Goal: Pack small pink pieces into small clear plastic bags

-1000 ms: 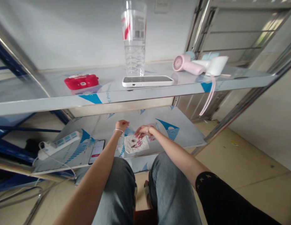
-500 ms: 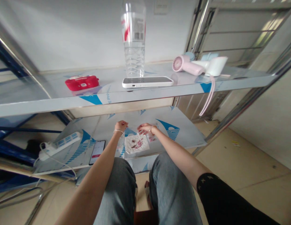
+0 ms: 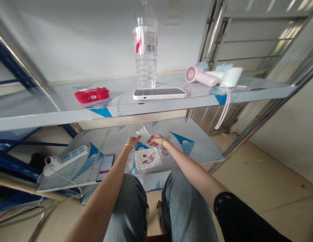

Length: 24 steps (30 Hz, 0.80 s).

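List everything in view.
upper shelf: 1, grey, above
bottle: 1, clear, upper shelf
upper phone: 1, white, upper shelf
case: 1, red, upper left
fan: 1, pink, upper right
flared item: 1, white, beside fan
strap: 1, pink, hanging
lower shelf: 1, grey, below
power strip: 1, white, lower left
lower phone: 1, black, lower shelf
sheet: 1, white and pink, lower shelf
packet: 1, pinkish, beside sheet
bag: 1, clear, beyond sheet
left hand: 1, holding bag
right hand: 1, near bag
sleeve: 1, black, lower right
trouser legs: 2, blue, bottom
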Motion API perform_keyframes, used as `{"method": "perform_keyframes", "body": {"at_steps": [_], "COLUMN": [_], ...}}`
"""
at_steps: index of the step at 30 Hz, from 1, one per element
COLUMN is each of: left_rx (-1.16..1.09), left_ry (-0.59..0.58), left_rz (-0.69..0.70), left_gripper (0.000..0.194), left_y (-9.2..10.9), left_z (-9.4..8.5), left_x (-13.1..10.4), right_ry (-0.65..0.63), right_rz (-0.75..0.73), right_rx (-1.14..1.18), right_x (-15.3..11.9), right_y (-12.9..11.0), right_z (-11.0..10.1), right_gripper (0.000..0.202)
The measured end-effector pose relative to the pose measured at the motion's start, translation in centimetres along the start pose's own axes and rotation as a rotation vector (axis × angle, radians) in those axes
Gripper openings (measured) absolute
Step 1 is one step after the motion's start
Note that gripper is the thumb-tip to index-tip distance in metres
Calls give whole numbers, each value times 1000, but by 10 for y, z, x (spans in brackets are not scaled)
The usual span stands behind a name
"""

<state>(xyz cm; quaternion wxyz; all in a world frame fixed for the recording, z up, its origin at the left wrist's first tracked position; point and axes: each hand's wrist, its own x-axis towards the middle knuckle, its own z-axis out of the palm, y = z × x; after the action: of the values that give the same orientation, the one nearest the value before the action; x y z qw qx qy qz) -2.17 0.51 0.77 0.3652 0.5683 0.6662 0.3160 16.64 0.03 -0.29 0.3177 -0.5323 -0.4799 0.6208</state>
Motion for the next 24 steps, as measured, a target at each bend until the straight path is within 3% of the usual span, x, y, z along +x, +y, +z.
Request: {"method": "perform_keyframes", "body": {"at_steps": [2,5,10,17,24], "left_rx": [-95,-192,-221,-112,-78], "left_ry": [-94,-140,-188,-105,-90], "left_rz": [-17,8,14,7,76], "left_gripper": [27,13,9,10,12], "left_y": [0,3,3,-4,-11], "left_z": [4,5,1,-1,-6], "left_x": [-2,-7,-9,-3,-5], "right_ry": [16,26,5,-55,-31], "right_rz": [-6,1,4,97,66], "right_rx": [7,8,-22,-124,-283], "right_x": [-1,-4,-7,-11,-4], "right_y": [-1,-2,-3,-3,1], "right_z": [0,0,-3,-4,-1], "right_gripper": [16,15,6,14,11]}}
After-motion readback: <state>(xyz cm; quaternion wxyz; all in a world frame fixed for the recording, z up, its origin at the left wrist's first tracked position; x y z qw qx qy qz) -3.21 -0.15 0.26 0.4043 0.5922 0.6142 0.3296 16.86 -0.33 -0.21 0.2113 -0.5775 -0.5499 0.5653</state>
